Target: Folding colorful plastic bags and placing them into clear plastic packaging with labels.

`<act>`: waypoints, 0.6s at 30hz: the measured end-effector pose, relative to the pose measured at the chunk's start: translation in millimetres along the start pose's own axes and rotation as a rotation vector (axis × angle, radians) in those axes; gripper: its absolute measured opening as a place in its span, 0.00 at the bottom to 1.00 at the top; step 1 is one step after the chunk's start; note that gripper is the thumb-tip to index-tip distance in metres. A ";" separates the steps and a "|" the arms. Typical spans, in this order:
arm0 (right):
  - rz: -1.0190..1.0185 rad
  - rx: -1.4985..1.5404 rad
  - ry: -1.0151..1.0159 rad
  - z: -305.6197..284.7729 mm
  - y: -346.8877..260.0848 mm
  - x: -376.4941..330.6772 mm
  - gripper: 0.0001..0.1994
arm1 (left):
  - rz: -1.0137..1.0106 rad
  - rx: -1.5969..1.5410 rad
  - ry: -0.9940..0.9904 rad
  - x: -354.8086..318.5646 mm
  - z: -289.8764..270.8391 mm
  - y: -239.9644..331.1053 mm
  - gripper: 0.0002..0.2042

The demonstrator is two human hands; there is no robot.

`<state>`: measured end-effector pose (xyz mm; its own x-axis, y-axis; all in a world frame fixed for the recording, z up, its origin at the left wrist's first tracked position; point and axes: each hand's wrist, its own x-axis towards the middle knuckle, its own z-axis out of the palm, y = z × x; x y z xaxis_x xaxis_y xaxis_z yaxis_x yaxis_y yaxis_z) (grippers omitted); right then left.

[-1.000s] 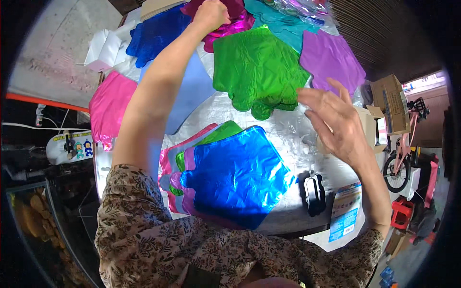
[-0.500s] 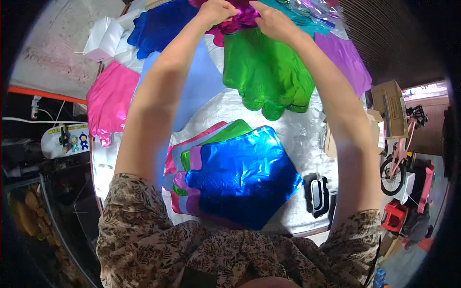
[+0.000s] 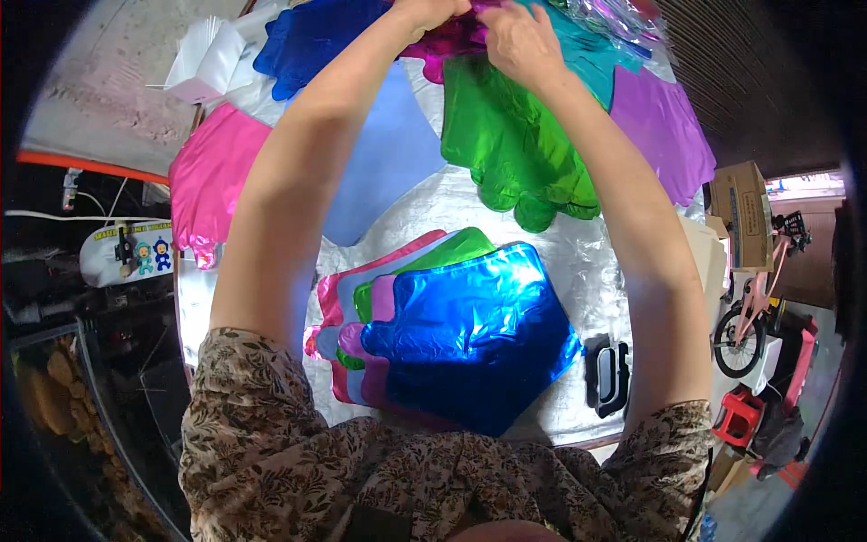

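At the far side of the table, my left hand (image 3: 432, 11) and my right hand (image 3: 524, 45) meet over a pile of flat magenta foil balloons (image 3: 456, 38). The left fingers are closed on the magenta foil, partly cut off by the upper edge. My right hand also pinches at it, slightly blurred, with some fingers raised. Just below lie green foil balloons (image 3: 506, 135), with dark blue ones (image 3: 316, 45) to the left and teal ones (image 3: 591, 68) to the right. Nearer me is a fanned stack with a shiny blue foil balloon (image 3: 470, 334) on top of pink, pale blue, green and lilac ones.
Around the silver-covered table lie pink foil (image 3: 212, 172), pale blue foil (image 3: 384, 154) and purple foil (image 3: 664, 131). A black-rimmed case (image 3: 611, 375) sits near right; a white box (image 3: 206, 63) stands far left. Cardboard boxes (image 3: 742, 217) and a pink bicycle (image 3: 754, 307) are beyond the right edge.
The view has shifted slightly, so the table's contents sit a little further right. My left hand is higher in the picture; the right hand has turned, with fingers lifted.
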<state>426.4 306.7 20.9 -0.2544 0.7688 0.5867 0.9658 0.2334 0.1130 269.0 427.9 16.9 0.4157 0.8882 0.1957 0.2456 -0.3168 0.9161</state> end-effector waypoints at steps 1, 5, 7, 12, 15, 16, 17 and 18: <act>0.032 -0.035 -0.190 -4.7 -8.4 -2.3 0.20 | -0.007 0.009 0.013 5.7 -9.1 -5.0 0.05; 0.057 -0.042 -0.352 -17.6 -8.5 -10.6 0.21 | -0.227 0.001 0.068 17.1 -16.4 6.0 0.04; 0.068 -0.034 -0.345 -11.1 -0.9 -15.5 0.21 | 0.006 0.182 0.119 9.7 -8.2 17.0 0.05; -0.053 0.132 -0.077 31.3 0.2 13.2 0.18 | 0.284 0.546 0.133 7.3 -8.2 27.5 0.06; 0.052 0.189 -0.484 40.4 1.1 18.3 0.19 | 0.085 0.413 0.027 15.5 -7.4 48.9 0.07; 0.036 0.141 -0.446 42.3 2.7 13.8 0.20 | -0.012 0.344 -0.028 18.9 -6.4 59.4 0.07; 0.011 0.101 -0.403 44.3 -2.2 11.5 0.22 | -0.015 0.350 -0.021 24.3 -11.8 63.0 0.07; -0.014 0.061 -0.360 46.0 -6.2 11.1 0.23 | 0.207 0.420 0.140 30.9 -17.7 68.0 0.08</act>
<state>415.3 341.2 -10.2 -0.2791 0.9233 0.2640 0.9602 0.2717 0.0648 283.1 439.6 91.4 0.3784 0.8195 0.4303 0.5143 -0.5727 0.6384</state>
